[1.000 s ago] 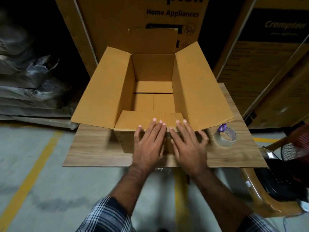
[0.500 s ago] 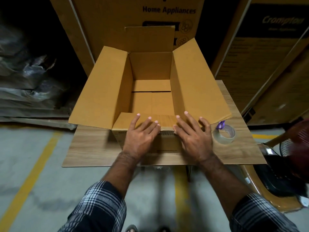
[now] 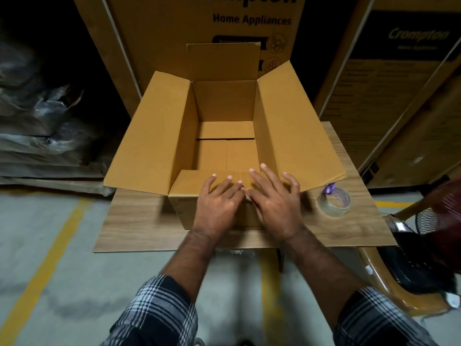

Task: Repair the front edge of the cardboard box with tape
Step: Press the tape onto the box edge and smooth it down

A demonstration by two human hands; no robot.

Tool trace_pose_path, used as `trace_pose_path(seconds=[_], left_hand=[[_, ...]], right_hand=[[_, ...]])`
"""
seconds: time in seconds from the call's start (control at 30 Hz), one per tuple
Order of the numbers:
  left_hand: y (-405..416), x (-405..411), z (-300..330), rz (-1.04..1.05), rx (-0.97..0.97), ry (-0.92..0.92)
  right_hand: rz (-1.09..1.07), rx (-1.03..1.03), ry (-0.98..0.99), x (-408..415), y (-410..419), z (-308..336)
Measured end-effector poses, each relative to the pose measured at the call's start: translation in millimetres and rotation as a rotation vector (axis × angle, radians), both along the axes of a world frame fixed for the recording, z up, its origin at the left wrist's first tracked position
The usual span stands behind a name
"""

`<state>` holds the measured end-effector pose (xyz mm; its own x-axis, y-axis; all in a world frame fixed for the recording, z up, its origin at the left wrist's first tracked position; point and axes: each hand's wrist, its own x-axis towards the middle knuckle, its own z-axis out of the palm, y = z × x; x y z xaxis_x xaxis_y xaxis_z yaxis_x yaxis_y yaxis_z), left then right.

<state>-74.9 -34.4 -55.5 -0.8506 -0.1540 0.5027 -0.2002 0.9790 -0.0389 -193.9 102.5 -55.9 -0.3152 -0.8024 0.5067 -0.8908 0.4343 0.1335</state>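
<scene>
An open brown cardboard box [image 3: 154, 136] stands on a wooden board [image 3: 139, 226], its four flaps spread outward. My left hand [image 3: 218, 206] and my right hand [image 3: 275, 203] lie flat side by side on the near flap and front edge of the box, fingers spread and pointing away from me, holding nothing. The hands hide the middle of the front edge. A roll of clear tape [image 3: 335, 202] with a purple tab lies flat on the board, to the right of my right hand and apart from it.
Large printed appliance cartons [image 3: 199, 23] stand close behind the box and to the right. Plastic-wrapped stacks [image 3: 42, 131] fill the left. A dark fan and a wooden stand [image 3: 424, 258] sit at the right beyond the board's edge. Grey floor with yellow lines lies below.
My hands spread apart along the front edge half a second ago and have now come back together at its middle, fingers reaching further over the near flap.
</scene>
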Motion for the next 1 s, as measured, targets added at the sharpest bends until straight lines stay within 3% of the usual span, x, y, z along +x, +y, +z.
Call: trace_pose_path(seconds=[0.17, 0.73, 1.0], left_hand=[[-10.8, 10.7, 3.2, 0.032, -0.011, -0.087], [-22.3, 27.6, 1.6, 0.088, 0.035, -0.006], [-0.6, 8.0, 7.4, 0.031, 0.053, -0.033]], right_hand=[[-0.003, -0.002, 0.047, -17.5, 23.4, -2.0], [-0.140, -0.004, -0.011, -23.1, 54.6, -0.3], [-0.052, -0.016, -0.055, 9.1, 0.3, 3.5]])
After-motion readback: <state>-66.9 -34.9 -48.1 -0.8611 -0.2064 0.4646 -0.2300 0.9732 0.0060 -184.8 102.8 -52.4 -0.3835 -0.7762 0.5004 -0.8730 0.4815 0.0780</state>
